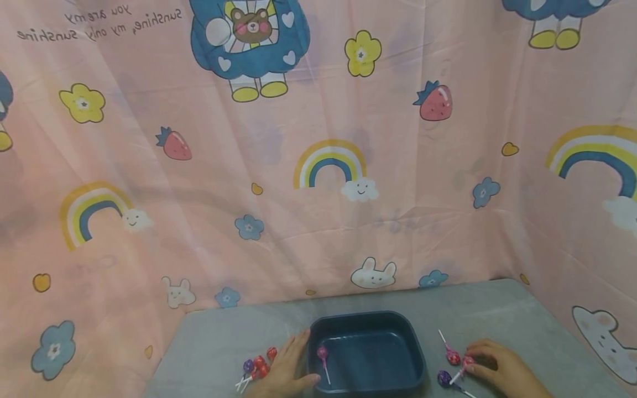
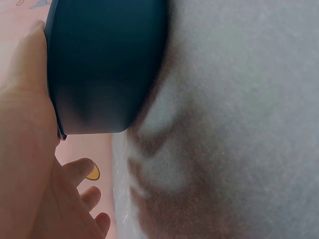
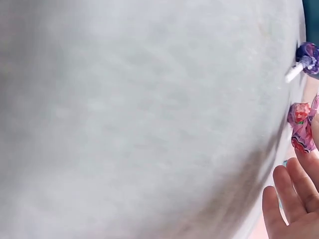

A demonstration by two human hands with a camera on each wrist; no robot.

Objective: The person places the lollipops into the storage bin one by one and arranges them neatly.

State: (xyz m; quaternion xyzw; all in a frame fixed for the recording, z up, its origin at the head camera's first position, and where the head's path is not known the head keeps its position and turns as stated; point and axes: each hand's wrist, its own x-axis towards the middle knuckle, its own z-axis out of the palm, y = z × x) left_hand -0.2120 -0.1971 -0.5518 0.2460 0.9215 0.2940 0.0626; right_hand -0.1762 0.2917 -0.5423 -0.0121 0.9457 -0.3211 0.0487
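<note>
My left hand point(image 1: 286, 367) rests along the left side of a dark blue rectangular tub point(image 1: 424, 365), its fingers extended and its thumb at the rim. In the left wrist view the thumb lies against the tub point(image 2: 107, 64). One pink-wrapped lollipop point(image 1: 322, 354) lies inside, toward the left wall. Right of the tub, my right hand point(image 1: 502, 367) pinches a pink lollipop point(image 1: 468, 362) by its wrapped head between thumb and forefinger. The right wrist view shows its pink and red wrapper point(image 3: 300, 114). Close by lie a red lollipop point(image 1: 453, 357) and a purple one point(image 1: 444, 378).
Several red and purple lollipops point(image 1: 259, 365) are bunched left of my left hand, their white sticks toward me. The grey table point(image 1: 239, 331) ends at a pink printed curtain point(image 1: 298, 249) behind and on the right.
</note>
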